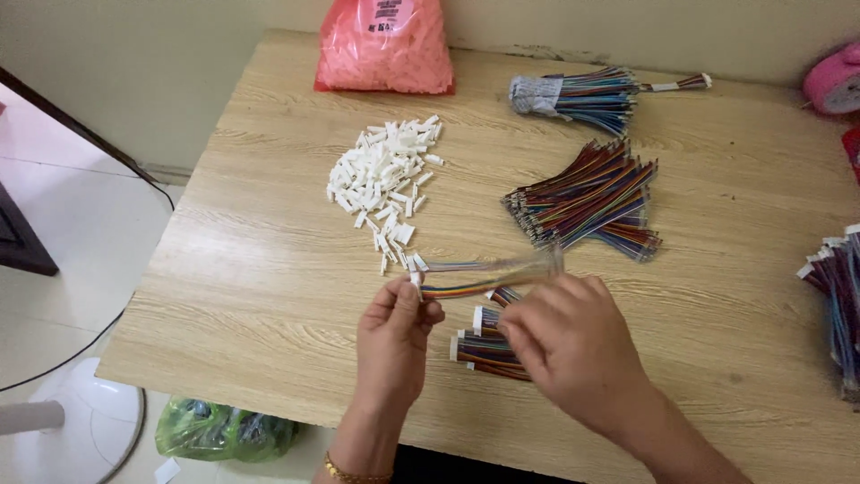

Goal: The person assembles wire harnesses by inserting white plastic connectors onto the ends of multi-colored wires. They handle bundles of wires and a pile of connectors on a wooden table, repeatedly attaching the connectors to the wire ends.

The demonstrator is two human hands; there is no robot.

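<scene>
My left hand [394,336] pinches the white connector end of a multicoloured ribbon cable [466,289] above the wooden table [260,269]. My right hand [564,345] holds the other part of the same cable, which is blurred with motion near its far end. Under my right hand lies a small stack of finished cables with white connectors [479,348]. A pile of loose white plastic connectors [385,179] lies just beyond my left hand.
A heap of loose coloured wire bundles [587,199] lies at centre right, a taped bundle [573,94] behind it. A pink bag of connectors [385,45] stands at the back. More cables [838,287] lie at the right edge. A green bag [224,430] and a white fan base [81,421] sit on the floor.
</scene>
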